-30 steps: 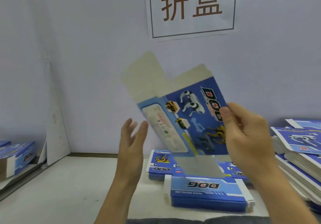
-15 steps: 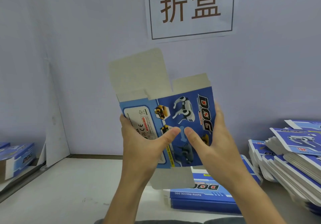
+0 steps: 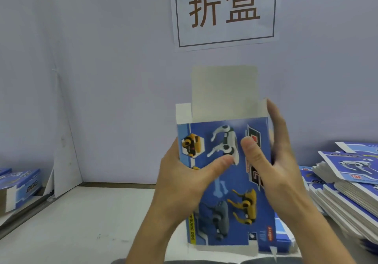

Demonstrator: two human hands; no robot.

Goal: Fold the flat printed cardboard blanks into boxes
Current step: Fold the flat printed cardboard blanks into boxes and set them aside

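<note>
both hands, left hand (image 3: 184,181) and right hand (image 3: 280,171), grip the upright blue dog-printed box blank (image 3: 231,202) by its side edges, thumbs pressed on front, above the table (image 3: 81,222).

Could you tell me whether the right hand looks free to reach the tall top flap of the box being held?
Probably yes: the right hand already grips the box at its right edge, fingertips just below the top flap, with nothing in between.

Left hand (image 3: 184,181), right hand (image 3: 280,173): bare, forearms unsleeved, no rings.
</note>
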